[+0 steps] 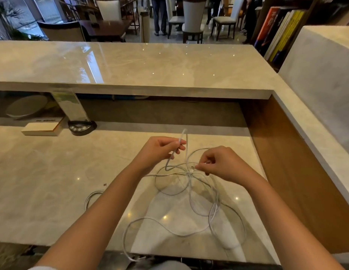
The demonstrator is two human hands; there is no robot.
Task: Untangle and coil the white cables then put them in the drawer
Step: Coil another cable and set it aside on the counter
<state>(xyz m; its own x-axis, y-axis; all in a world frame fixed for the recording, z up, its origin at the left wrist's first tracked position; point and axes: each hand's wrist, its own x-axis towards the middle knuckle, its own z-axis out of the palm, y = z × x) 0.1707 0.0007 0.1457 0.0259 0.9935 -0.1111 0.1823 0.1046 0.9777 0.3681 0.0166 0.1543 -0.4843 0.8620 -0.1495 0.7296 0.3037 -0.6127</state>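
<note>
A tangle of white cables point(191, 191) lies in loose loops on the marble desk point(52, 172) in front of me. My left hand point(160, 150) pinches a cable strand and holds it lifted above the desk, with the strand arching up past my fingers. My right hand point(218, 163) pinches a cable end with its plug just right of the tangle's knot. One long loop point(130, 230) runs down to the desk's near edge. A second small coil of white cable point(91, 198) shows beside my left forearm. No drawer is in view.
A raised marble counter point(130, 65) runs across behind the desk, with a wooden side wall point(286, 162) at the right. A white box point(41, 128) and a black round device point(81, 128) stand at the back left. Chairs and standing people fill the room beyond.
</note>
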